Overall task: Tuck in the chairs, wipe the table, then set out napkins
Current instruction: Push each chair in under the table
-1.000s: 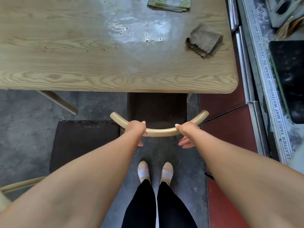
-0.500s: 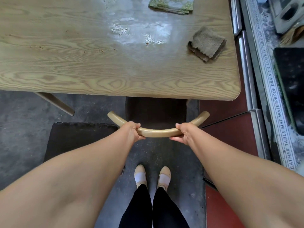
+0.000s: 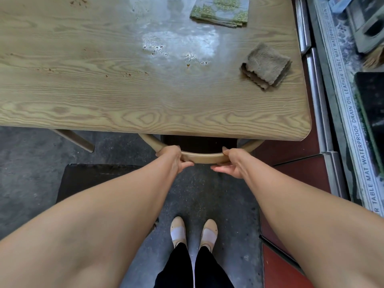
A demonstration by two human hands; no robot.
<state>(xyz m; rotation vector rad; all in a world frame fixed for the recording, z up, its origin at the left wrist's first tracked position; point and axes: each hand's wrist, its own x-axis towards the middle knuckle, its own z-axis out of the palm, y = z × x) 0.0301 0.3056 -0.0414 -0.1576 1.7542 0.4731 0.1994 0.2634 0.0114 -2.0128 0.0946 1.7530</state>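
A chair with a curved tan backrest point(image 3: 204, 157) and a dark seat point(image 3: 198, 143) stands under the near edge of the wooden table point(image 3: 104, 100). My left hand point(image 3: 173, 157) and my right hand point(image 3: 232, 163) both grip the backrest rail. Most of the seat is hidden under the tabletop. A folded grey-brown cloth point(image 3: 267, 66) lies near the table's right edge. A stack of green patterned napkins point(image 3: 221, 10) sits at the far side. Wet smears and crumbs point(image 3: 158, 47) mark the tabletop's middle.
A second chair's dark seat point(image 3: 89, 179) stands out from the table at my left. A table leg point(image 3: 75, 139) slants down at the left. Metal rails point(image 3: 318, 100) and a printed mat point(image 3: 349, 121) run along the right. My feet point(image 3: 194, 232) stand on grey concrete.
The chair has slid forward under the table, so less of its seat shows. Both hands stayed on the backrest and moved with it.
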